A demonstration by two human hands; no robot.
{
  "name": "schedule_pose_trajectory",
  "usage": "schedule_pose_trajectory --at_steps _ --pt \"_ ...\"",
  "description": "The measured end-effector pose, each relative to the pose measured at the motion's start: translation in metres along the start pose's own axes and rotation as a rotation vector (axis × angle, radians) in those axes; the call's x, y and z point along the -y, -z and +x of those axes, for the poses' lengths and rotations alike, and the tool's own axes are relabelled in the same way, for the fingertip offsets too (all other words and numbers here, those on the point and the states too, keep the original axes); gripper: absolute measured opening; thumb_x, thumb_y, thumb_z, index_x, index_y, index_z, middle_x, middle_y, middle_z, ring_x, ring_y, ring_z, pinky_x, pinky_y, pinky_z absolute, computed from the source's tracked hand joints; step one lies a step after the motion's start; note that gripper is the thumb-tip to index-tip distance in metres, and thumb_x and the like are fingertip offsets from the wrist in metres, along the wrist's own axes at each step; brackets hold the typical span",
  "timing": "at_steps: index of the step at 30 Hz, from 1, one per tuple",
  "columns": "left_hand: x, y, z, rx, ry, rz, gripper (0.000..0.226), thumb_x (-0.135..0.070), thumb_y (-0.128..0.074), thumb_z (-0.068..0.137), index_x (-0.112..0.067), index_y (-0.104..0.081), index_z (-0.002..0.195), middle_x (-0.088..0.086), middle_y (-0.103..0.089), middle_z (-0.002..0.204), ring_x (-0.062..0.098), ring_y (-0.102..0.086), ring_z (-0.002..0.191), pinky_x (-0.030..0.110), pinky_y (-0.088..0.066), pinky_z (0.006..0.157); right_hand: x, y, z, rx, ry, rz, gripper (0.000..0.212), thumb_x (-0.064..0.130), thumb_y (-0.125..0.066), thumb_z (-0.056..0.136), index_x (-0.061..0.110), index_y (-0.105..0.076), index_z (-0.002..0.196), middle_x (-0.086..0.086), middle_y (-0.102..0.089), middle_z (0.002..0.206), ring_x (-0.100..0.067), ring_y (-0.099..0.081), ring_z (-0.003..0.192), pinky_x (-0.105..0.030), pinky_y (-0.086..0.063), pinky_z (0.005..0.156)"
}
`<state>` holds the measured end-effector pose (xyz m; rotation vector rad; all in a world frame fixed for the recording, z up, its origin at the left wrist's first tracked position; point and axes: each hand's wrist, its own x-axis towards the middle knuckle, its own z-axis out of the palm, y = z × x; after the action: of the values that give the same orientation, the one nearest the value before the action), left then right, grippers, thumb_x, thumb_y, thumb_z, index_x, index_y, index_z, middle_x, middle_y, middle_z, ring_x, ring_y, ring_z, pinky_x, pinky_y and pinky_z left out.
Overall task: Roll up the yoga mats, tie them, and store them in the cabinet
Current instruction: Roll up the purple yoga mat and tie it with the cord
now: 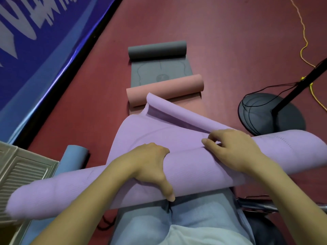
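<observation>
Across the lower middle of the frame, the purple mat (194, 167) lies half rolled over the lap, left hand (150, 163) gripping the roll, right hand (233, 149) pinching its loose sheet.

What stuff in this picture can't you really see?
- Head view: both ends of the purple mat; the right is cut by the frame edge, the left is blurred.
- Left hand fingertips, curled behind the roll.
- Banner lettering, blurred and cropped.
- Blue mat, mostly behind the purple roll.
- Cabinet inside: only a slatted panel shows.
</observation>
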<state>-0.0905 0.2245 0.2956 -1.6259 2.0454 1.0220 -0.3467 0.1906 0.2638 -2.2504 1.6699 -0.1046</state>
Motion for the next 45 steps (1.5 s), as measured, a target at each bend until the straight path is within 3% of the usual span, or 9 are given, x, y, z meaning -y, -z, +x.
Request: schedule_pose_trajectory --at_steps 4,9,19,25,30,34,38,41,45 --pt "0.01 0.011 0.014 0.046 0.011 -0.063 0.074 -0.071 -0.088 0.032 -0.035 -0.064 0.092 -0.02 -0.067 0.095 0.006 -0.063 0.09 0.037 -0.058 0.082 -0.02 0.004 0.006 -0.154 0.031 -0.046 0.037 0.057 -0.046 0.096 0.025 -0.063 0.085 0.006 -0.063 0.083 -0.024 -0.056 0.086 -0.038 -0.036 0.072" --pt "0.019 0.023 0.027 0.081 -0.031 -0.123 0.074 -0.067 -0.091 0.036 -0.038 -0.067 0.099 -0.023 -0.069 0.1 0.002 -0.065 0.094 0.033 -0.056 0.088 -0.041 0.0 0.005 -0.19 0.037 -0.099 0.058 0.067 -0.023 0.091 0.03 -0.067 0.088 0.006 -0.071 0.088 -0.025 -0.06 0.086 -0.036 -0.033 0.075" --pt "0.045 0.035 0.027 -0.122 -0.079 -0.167 0.119 -0.088 -0.081 0.027 -0.04 -0.057 0.134 -0.031 -0.057 0.121 -0.007 -0.056 0.113 0.028 -0.05 0.1 -0.053 -0.005 0.007 -0.189 -0.027 -0.147 0.069 0.067 -0.012 0.093 0.03 -0.069 0.1 0.008 -0.072 0.1 -0.024 -0.062 0.097 -0.038 -0.038 0.093" --pt "0.036 0.044 0.021 -0.211 -0.133 -0.1 0.095 -0.076 -0.085 0.046 -0.041 -0.062 0.131 -0.029 -0.064 0.121 -0.01 -0.058 0.111 0.029 -0.05 0.099 -0.052 -0.008 0.02 -0.166 -0.07 -0.177 0.069 0.067 -0.008 0.089 0.029 -0.066 0.089 0.004 -0.071 0.09 -0.026 -0.06 0.087 -0.037 -0.034 0.082" --pt "0.001 0.021 -0.005 -0.275 -0.101 0.252 0.053 -0.069 -0.064 0.069 -0.031 -0.057 0.104 -0.015 -0.064 0.099 0.022 -0.06 0.097 0.038 -0.051 0.083 -0.053 -0.012 0.019 -0.181 -0.102 -0.184 0.068 0.067 -0.013 0.089 0.029 -0.068 0.093 0.005 -0.071 0.093 -0.025 -0.061 0.09 -0.038 -0.038 0.087" --pt "-0.022 0.0 -0.001 -0.249 0.025 0.438 0.108 -0.08 -0.08 0.049 -0.019 -0.039 0.129 -0.005 -0.052 0.124 0.021 -0.052 0.113 0.034 -0.046 0.094 -0.054 -0.015 0.02 -0.165 -0.124 -0.178 0.066 0.066 -0.015 0.09 0.028 -0.069 0.09 0.004 -0.071 0.092 -0.024 -0.06 0.089 -0.037 -0.038 0.084" --pt "-0.023 -0.01 0.013 -0.313 0.055 0.47 0.113 -0.076 -0.086 0.042 -0.017 -0.037 0.126 -0.001 -0.053 0.128 0.021 -0.052 0.114 0.032 -0.043 0.093 -0.052 -0.007 0.026 -0.125 -0.133 -0.152 0.054 0.061 -0.029 0.099 0.024 -0.064 0.082 -0.001 -0.07 0.088 -0.025 -0.051 0.08 -0.036 -0.028 0.074" --pt "-0.009 -0.008 0.012 -0.326 0.01 0.431 0.133 -0.079 -0.08 0.048 -0.016 -0.025 0.152 -0.003 -0.051 0.136 0.021 -0.052 0.122 0.033 -0.044 0.102 -0.047 -0.002 0.03 -0.101 -0.133 -0.158 0.053 0.06 -0.03 0.099 0.024 -0.067 0.087 -0.003 -0.071 0.091 -0.027 -0.057 0.083 -0.036 -0.028 0.073" --pt "-0.002 -0.001 0.005 -0.34 -0.026 0.428 0.093 -0.076 -0.073 0.043 -0.031 -0.038 0.117 -0.012 -0.056 0.103 0.017 -0.058 0.092 0.037 -0.051 0.079 -0.04 0.002 0.025 -0.03 -0.105 -0.189 0.056 0.061 -0.025 0.101 0.022 -0.064 0.093 -0.007 -0.072 0.099 -0.029 -0.06 0.09 -0.036 -0.03 0.072"
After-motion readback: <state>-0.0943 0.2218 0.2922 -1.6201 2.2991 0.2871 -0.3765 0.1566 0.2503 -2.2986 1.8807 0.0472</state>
